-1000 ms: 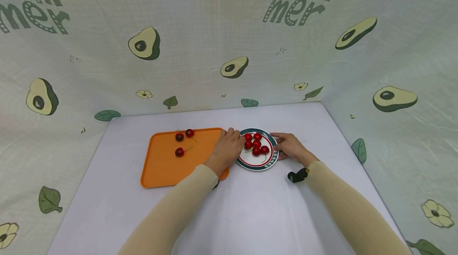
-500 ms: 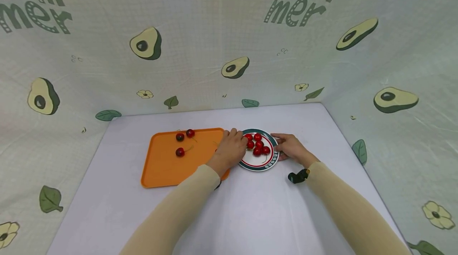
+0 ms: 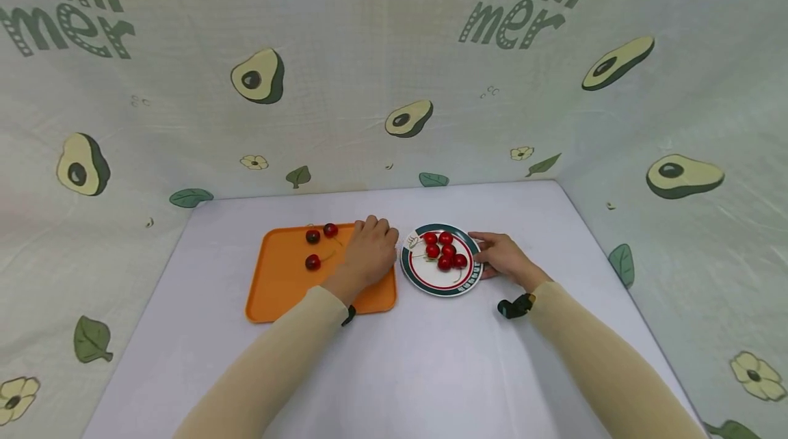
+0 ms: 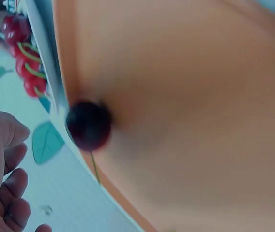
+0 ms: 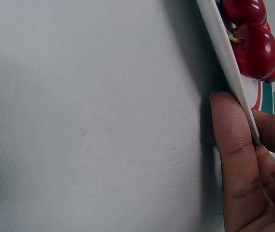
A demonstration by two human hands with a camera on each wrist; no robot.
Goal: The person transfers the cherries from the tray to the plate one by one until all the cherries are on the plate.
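Note:
My left hand [image 3: 371, 251] is over the right part of the orange tray [image 3: 277, 292], its fingers loosely curled around nothing. In the left wrist view, a dark cherry [image 4: 89, 125] with a thin stem lies by the tray's edge, apart from the fingers; the hand hides it in the head view. Right of the tray stands a white plate [image 3: 425, 282] with a green patterned rim, bearing several red cherries [image 3: 433, 251]. My right hand [image 3: 501, 258] pinches the plate's right rim, with digits above and below it, as the right wrist view shows.
Toward the tray's far left lie more dark cherries: one [image 3: 312, 236], another [image 3: 330, 230] beside it and a third [image 3: 313, 262] nearer. The white table [image 3: 431, 370] meets a patterned cloth [image 3: 345, 83] at its back and sides.
The left hand has withdrawn from the plate and moved left over the tray, uncovering the plate's left side. My right hand keeps its hold on the rim.

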